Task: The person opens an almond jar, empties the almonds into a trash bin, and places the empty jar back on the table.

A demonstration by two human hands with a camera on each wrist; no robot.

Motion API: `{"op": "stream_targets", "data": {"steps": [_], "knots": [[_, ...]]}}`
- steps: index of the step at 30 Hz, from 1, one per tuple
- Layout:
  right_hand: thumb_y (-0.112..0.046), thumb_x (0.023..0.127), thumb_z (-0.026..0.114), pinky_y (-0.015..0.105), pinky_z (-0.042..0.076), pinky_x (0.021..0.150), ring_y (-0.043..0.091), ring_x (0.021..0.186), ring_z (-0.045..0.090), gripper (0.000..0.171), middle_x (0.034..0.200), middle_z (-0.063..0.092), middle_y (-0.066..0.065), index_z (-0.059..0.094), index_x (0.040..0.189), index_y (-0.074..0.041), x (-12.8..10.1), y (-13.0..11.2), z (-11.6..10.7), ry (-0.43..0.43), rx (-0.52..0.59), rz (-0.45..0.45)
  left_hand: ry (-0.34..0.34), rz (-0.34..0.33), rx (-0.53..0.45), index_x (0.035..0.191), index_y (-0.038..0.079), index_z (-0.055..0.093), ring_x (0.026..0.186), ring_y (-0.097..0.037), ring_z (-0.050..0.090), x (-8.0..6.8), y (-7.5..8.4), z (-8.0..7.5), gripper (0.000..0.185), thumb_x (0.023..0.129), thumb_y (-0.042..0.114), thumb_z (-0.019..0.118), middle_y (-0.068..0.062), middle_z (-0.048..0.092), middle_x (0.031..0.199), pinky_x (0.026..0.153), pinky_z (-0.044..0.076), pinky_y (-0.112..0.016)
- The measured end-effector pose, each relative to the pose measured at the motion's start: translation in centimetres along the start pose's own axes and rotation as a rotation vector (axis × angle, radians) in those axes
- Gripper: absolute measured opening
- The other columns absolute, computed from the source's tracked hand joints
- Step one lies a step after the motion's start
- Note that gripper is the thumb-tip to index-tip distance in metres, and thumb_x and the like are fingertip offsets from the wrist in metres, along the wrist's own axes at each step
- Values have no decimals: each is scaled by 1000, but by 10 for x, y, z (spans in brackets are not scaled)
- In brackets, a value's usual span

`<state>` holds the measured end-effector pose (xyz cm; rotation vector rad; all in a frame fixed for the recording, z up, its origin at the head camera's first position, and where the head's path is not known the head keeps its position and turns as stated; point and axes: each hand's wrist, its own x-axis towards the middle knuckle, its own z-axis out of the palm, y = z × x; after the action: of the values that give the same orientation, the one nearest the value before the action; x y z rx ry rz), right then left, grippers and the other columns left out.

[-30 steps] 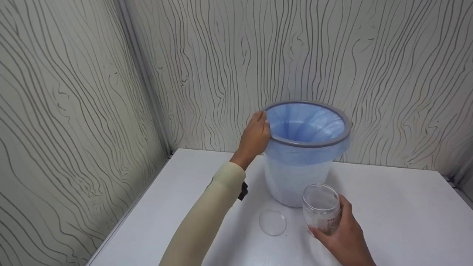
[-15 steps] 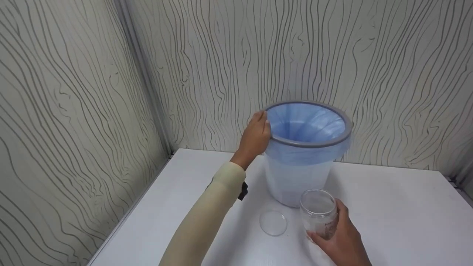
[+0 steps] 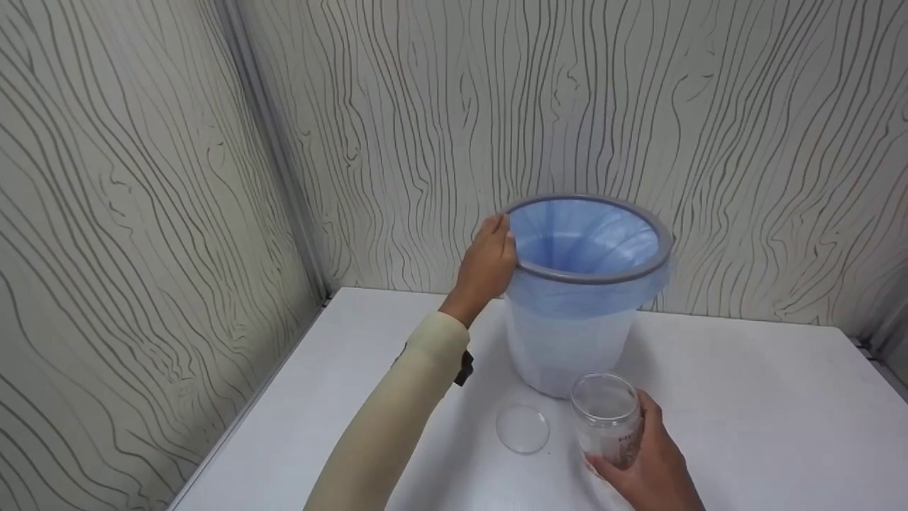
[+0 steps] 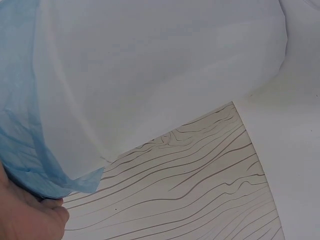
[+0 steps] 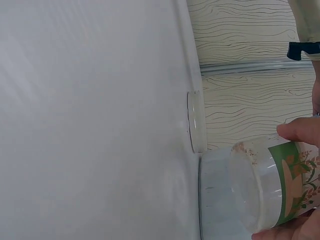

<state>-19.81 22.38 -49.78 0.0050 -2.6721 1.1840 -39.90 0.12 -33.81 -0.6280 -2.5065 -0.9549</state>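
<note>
My left hand grips the left side of the grey rim of a white trash bin. A blue bag lines the bin and folds over its outside; in the left wrist view the hand is at the edge of the bag. In front of the bin, my right hand holds a clear glass jar, its open mouth up and tilted slightly. The right wrist view shows a green and orange leaf print on the jar and brownish specks near its base.
A clear round lid lies flat on the white table, left of the jar and in front of the bin. Wood-grain patterned walls close off the back and left side.
My right hand has lowered the jar a little, toward the near side and slightly left. The left hand keeps its grip on the bin rim, and the lid has stayed put.
</note>
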Motion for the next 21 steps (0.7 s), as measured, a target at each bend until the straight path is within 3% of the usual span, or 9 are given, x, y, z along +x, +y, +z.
{"op": "stream_targets", "data": {"steps": [8, 16, 21], "knots": [[-45, 68, 94, 66, 33, 110, 47, 135, 45, 127, 148, 43, 27, 12, 155, -1, -1, 1, 2, -37, -1, 30, 9, 10, -4, 157, -1, 30, 152, -24, 25, 0, 0, 1, 54, 111, 26, 27, -13, 28, 165, 123, 22, -37], [-41, 69, 94, 66, 38, 106, 47, 129, 51, 123, 143, 47, 28, 15, 152, 3, -4, 4, 8, -25, -11, -26, 11, 26, 20, 155, -3, 33, 151, -25, 28, 3, -1, 1, 53, 111, 26, 28, -16, 33, 162, 122, 25, -38], [-42, 70, 93, 65, 37, 108, 47, 130, 50, 124, 144, 46, 28, 14, 152, 3, -4, 4, 10, -63, -3, 8, 19, 27, 9, 154, -4, 34, 151, -26, 29, 3, -1, 1, 52, 110, 23, 31, -17, 34, 161, 122, 26, -38]]}}
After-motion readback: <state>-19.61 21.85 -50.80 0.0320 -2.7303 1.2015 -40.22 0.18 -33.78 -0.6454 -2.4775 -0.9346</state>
